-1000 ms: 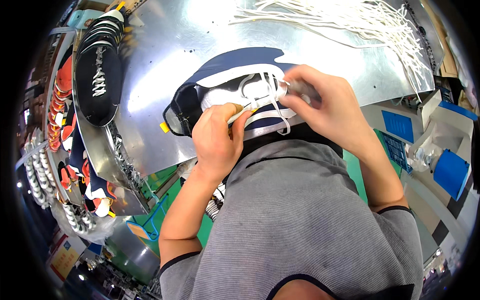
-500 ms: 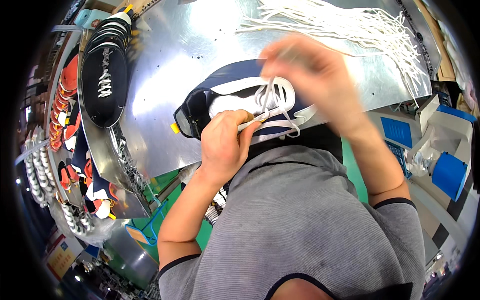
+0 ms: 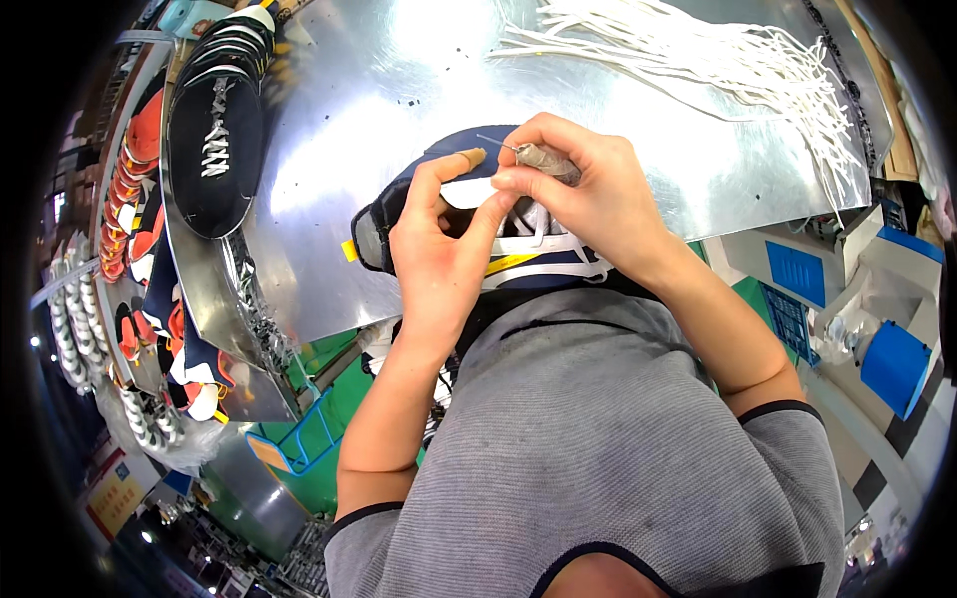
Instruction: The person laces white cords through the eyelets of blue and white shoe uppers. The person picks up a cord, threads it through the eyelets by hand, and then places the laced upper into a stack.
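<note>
Far left, black lace-up shoe (image 3: pixel 214 125) parked on shiny metal table (image 3: pixel 369 90). Centre, mid-lacing: left hand (image 3: pixel 439 264) clamped on navy-and-white sneaker (image 3: pixel 503 249) at table's near edge; right hand (image 3: pixel 588 194) pinched shut around thin hooked lacing tool (image 3: pixel 538 157). Next, likely threading another eyelet. Right, loose white laces (image 3: pixel 718 60) heaped, well apart.

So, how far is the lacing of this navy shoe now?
Partly done: white lace already crosses the lower eyelets of the navy shoe. In hand: the right hand holds a thin hooked tool at the upper eyelets, and the left hand steadies the shoe. Left: the top rows, hidden by the hands.
</note>
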Motion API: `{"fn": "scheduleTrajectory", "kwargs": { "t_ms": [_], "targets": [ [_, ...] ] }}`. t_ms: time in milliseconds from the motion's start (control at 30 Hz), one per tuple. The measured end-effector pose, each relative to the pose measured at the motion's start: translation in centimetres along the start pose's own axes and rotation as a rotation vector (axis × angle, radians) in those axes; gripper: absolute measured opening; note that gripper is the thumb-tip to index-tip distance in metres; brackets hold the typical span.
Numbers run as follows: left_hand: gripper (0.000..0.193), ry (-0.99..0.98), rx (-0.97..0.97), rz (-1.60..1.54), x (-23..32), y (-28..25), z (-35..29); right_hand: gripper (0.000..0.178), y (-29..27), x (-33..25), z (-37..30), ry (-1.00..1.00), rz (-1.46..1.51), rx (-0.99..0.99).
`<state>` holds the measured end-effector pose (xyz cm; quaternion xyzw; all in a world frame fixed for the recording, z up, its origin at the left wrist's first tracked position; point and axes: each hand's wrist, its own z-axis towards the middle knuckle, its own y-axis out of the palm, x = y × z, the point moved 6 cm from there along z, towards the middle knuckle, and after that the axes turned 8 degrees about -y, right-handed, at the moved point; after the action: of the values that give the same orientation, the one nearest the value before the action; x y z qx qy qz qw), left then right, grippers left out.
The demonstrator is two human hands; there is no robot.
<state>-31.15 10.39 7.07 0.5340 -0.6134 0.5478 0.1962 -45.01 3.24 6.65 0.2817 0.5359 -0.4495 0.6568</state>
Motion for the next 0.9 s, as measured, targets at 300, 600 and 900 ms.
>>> {"fn": "scheduleTrajectory", "kwargs": {
  "t_ms": [300, 600, 900],
  "targets": [
    [0.038, 0.061, 0.023, -0.232, 0.3, 0.4, -0.3, 0.02, -1.7, -2.0, -2.6, 0.155, -0.317, -0.172],
    [0.04, 0.052, 0.022, -0.183, 0.2, 0.6, -0.6, 0.015, -1.3, -2.0, -2.3, 0.014, -0.56, -0.228],
    [0.047, 0.215, 0.08, -0.01, 0.0, 1.0, -0.5, 0.014, 1.4, -1.8, -0.8, -0.181, -0.833, -0.24]
  ]
}}
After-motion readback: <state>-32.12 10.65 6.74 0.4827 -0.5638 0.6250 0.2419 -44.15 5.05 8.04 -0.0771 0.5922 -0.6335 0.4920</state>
